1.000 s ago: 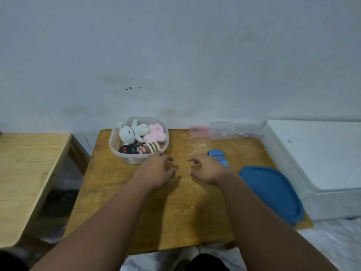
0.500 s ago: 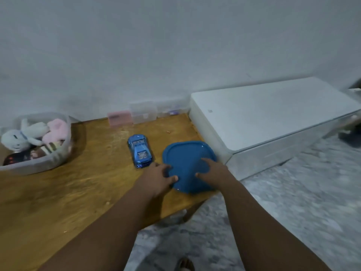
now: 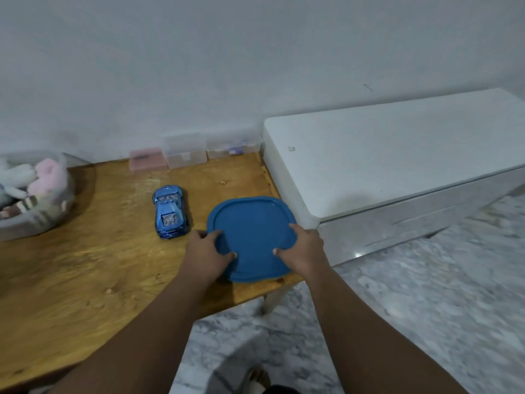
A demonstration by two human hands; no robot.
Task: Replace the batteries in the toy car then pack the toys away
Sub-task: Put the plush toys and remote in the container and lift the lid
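Just ahead, one blue lid (image 3: pixel 252 231) lies at the tabletop's (image 3: pixel 85 274) right edge. The left hand (image 3: pixel 206 255) and right hand (image 3: pixel 305 250) grip its sides, fingers clamped on it. One toy car (image 3: pixel 170 211) sits just left, one tub (image 3: pixel 34 226) farther left.

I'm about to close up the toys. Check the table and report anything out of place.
One thing: the blue toy car sits on the wooden table, outside the clear tub of soft toys, while the left hand and right hand both grip the blue lid. Nothing looks spilled or broken.
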